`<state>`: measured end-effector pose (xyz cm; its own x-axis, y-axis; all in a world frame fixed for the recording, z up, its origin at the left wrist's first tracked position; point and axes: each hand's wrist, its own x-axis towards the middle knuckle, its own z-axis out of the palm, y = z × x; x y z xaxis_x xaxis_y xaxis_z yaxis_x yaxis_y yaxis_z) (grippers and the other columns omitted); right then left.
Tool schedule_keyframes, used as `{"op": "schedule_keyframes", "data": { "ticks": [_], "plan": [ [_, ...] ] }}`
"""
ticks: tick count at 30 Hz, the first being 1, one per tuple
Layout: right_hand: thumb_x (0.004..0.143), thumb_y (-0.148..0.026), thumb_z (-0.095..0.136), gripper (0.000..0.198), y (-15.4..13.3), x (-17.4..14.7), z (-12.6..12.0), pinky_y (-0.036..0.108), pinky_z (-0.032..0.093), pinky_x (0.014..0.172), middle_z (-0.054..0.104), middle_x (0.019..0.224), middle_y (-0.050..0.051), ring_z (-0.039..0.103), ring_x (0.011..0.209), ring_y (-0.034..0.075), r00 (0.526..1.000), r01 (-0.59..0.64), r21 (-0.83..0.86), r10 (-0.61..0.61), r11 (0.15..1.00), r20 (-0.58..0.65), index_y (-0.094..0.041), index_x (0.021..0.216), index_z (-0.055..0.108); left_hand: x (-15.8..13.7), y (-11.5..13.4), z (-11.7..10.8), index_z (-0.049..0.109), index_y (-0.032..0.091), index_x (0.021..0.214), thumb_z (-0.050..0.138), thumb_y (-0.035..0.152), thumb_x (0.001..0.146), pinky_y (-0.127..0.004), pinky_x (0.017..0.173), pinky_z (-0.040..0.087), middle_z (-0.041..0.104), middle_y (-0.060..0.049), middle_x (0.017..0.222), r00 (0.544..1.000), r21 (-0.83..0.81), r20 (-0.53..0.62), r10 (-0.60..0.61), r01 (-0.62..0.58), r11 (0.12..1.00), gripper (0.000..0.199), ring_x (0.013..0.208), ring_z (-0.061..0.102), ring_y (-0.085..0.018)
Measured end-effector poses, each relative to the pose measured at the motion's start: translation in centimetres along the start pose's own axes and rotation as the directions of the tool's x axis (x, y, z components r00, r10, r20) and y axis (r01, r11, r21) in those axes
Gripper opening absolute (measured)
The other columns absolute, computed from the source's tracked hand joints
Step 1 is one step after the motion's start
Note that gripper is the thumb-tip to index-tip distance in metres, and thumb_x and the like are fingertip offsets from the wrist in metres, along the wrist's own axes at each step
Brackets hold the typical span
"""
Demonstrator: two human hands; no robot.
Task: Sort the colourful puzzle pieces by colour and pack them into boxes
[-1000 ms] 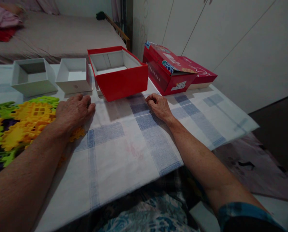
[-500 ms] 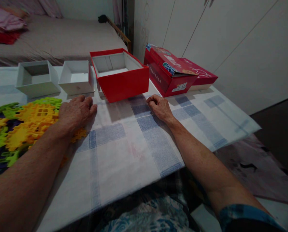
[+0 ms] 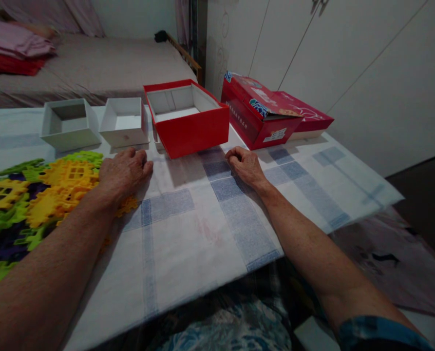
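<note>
On the blue-and-white cloth-covered tabletop, a red open-topped cardboard box sits mouth up, long axis unclear, beyond the right hand, fingers curled closed, and the palm-down left hand, finger state hidden.

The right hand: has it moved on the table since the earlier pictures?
No. The right hand keeps its place against the open red box and the checked tablecloth; only the whole view has shifted.
</note>
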<state>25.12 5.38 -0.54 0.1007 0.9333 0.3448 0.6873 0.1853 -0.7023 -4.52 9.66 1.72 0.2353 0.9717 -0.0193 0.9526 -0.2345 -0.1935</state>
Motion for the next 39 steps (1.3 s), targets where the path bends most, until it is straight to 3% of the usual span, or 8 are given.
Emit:
{"op": "schedule_keyframes", "data": {
  "ticks": [13,29,31,34,37,39],
  "plan": [
    [0.073,-0.015,0.043,0.023,0.3,0.1,0.2,0.026,0.041,0.067,0.063,0.072,0.000,0.055,0.068,0.013,1.000,-0.008,0.004,0.008,1.000,-0.011,-0.018,0.078,0.066,0.1,-0.1,0.0,0.054,0.022,0.100,0.026,0.041,0.090,-0.042,0.078,0.042,0.056,-0.012,0.111,1.000,-0.128,-0.009,-0.012,0.010,0.992,0.036,0.099,0.053,-0.029],
    [0.075,-0.017,0.043,0.023,0.3,-0.1,0.2,0.026,0.041,0.067,0.063,0.072,0.000,0.054,0.068,0.012,0.999,-0.033,0.017,0.033,0.999,0.000,-0.018,0.080,0.066,-0.2,0.0,-0.1,0.056,0.022,0.107,0.022,0.041,0.089,-0.046,0.075,0.044,0.058,-0.019,0.109,0.999,-0.114,-0.047,0.012,-0.017,0.993,0.043,0.100,0.055,-0.036],
    [0.075,-0.017,0.043,0.023,0.3,-0.1,0.2,0.026,0.041,0.067,0.062,0.072,0.000,0.054,0.067,0.012,0.999,-0.043,0.008,0.043,0.999,-0.004,-0.018,0.080,0.065,-0.3,0.2,-0.5,0.046,0.016,0.121,0.024,0.042,0.088,-0.047,0.076,0.045,0.058,-0.021,0.112,1.000,-0.135,-0.006,-0.018,0.017,0.991,0.048,0.101,0.056,-0.036],
    [0.075,-0.017,0.043,0.023,0.2,0.0,0.3,0.025,0.041,0.068,0.063,0.074,0.000,0.054,0.069,0.012,1.000,-0.022,-0.009,0.022,1.000,-0.001,-0.018,0.080,0.065,-0.5,0.6,-1.1,0.021,0.004,0.137,0.031,0.049,0.085,-0.047,0.075,0.047,0.057,-0.027,0.115,0.982,-0.176,0.002,-0.188,0.186,0.967,0.070,0.100,0.057,-0.039],
    [0.075,-0.016,0.042,0.023,0.2,0.0,0.3,0.025,0.041,0.070,0.063,0.075,0.000,0.055,0.071,0.012,1.000,0.007,-0.007,-0.007,1.000,0.002,-0.018,0.080,0.065,-0.4,0.7,-1.3,0.026,0.002,0.133,0.033,0.048,0.083,-0.045,0.074,0.048,0.056,-0.028,0.115,0.954,-0.165,-0.101,-0.283,0.264,0.950,0.068,0.102,0.056,-0.040],
    [0.075,-0.016,0.042,0.023,0.3,0.0,0.3,0.025,0.041,0.070,0.063,0.075,0.000,0.054,0.070,0.012,1.000,0.001,-0.014,-0.001,1.000,-0.001,-0.018,0.080,0.065,-0.3,0.6,-1.3,0.033,0.005,0.130,0.031,0.043,0.084,-0.044,0.072,0.048,0.060,-0.025,0.108,0.955,-0.150,-0.088,-0.283,0.268,0.952,0.060,0.098,0.059,-0.038]
  ]
}}
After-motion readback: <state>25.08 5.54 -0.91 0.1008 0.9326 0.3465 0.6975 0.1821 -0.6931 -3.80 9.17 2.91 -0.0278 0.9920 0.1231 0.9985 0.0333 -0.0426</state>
